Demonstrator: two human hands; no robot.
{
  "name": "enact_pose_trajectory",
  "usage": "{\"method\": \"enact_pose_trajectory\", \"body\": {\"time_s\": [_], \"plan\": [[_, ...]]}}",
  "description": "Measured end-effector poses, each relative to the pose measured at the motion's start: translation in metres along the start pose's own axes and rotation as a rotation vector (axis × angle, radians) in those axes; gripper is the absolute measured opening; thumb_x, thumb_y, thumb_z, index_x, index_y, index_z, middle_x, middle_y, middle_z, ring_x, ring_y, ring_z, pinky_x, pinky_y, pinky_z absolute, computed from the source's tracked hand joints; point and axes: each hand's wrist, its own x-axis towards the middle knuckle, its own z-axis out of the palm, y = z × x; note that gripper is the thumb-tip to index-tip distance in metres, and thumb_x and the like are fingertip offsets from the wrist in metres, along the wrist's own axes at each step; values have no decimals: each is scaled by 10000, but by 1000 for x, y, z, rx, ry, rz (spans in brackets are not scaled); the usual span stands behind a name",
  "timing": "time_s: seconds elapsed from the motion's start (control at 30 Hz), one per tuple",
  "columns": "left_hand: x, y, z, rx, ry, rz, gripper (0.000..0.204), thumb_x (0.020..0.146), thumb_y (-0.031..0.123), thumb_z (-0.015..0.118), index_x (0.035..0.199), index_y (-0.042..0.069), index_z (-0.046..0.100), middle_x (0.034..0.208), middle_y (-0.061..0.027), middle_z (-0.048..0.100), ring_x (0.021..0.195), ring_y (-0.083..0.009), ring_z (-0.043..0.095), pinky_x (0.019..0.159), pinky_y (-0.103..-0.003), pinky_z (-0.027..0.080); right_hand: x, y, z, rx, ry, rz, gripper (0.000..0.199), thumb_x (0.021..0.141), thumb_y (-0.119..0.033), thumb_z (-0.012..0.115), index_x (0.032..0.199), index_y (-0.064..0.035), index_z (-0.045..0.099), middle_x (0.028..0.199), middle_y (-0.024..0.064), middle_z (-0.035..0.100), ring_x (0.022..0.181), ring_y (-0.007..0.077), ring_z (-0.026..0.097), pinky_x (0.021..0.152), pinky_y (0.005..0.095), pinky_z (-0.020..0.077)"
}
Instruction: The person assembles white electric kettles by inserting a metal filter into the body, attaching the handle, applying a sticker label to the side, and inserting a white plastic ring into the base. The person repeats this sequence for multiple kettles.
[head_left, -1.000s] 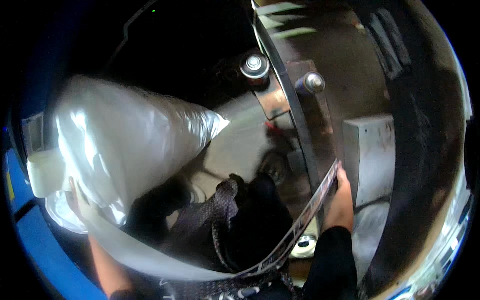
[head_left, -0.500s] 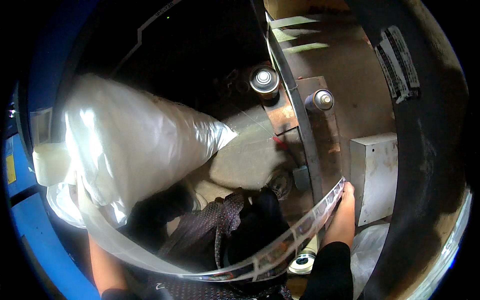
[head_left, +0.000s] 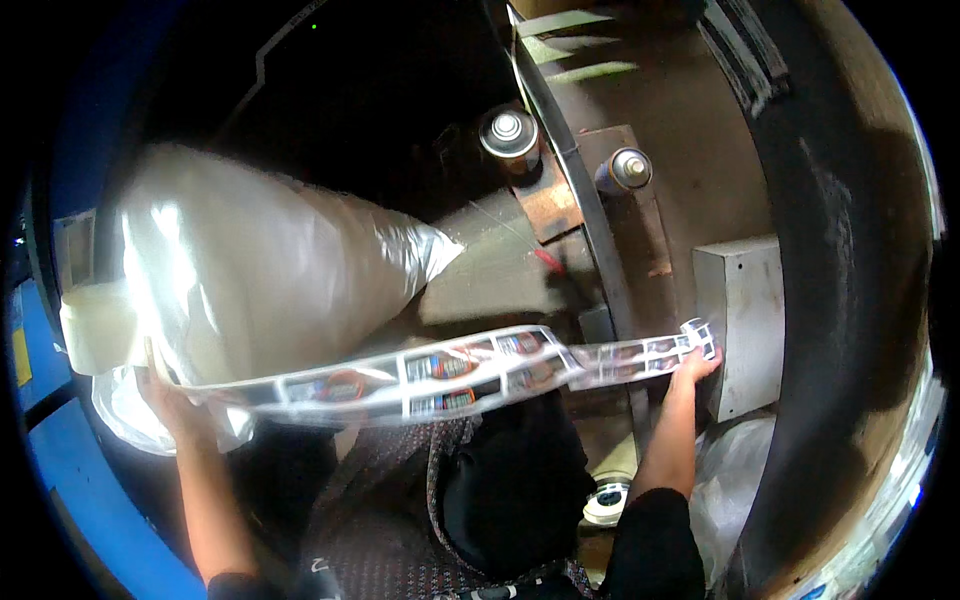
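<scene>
My right hand (head_left: pixel 697 362) is pinching a glossy strip (head_left: pixel 437 369) that's spanning across to my left hand (head_left: pixel 180 408), showing two rows of dark-and-orange pictures; I cannot tell whether that hand is gripping.

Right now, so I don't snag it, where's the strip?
In the head view, the strip spans the lower middle, between left hand and right hand.

Printed strip (head_left: pixel 440 385): previously sagging well below the fingers of both hands; now lifted, spanning from left hand (head_left: pixel 178 408) to right hand (head_left: pixel 697 364), twisted nearer the right fingers, its end curling above them.
</scene>
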Motion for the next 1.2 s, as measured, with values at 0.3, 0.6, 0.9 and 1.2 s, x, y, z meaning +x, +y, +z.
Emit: {"method": "enact_pose_trajectory", "body": {"time_s": [0.3,0.6,0.9,1.2], "plan": [[-7,0,-8,63,-50,28,416,971,267,548,1240,-46,497,1147,-152,592,993,-240,613,813,-354,516,-37,-75,-26,557,-269,318,649,910,-25,592,1468,-49,260,1243,179,535,1015,301,597,789,476,542],[-9,-2,-3,46,24,14,444,962,264,557,1272,-44,477,1181,-153,571,1036,-243,590,869,-359,494,-147,-153,3,539,-492,221,603,860,-35,666,1378,-49,358,1182,77,552,978,197,577,854,346,490],[-16,-1,3,58,83,37,510,946,302,588,1310,-32,460,1227,-147,553,1097,-254,560,922,-362,473,-167,-140,2,492,-655,158,604,719,22,735,1252,-62,463,1146,51,589,1027,191,577,931,349,438],[-8,-4,-4,81,96,26,492,948,318,583,1271,-40,490,1191,-160,578,1022,-253,603,874,-353,509,-155,-130,13,445,-593,280,658,799,5,718,1375,-33,402,1278,59,538,1137,191,527,1015,323,389]]}}
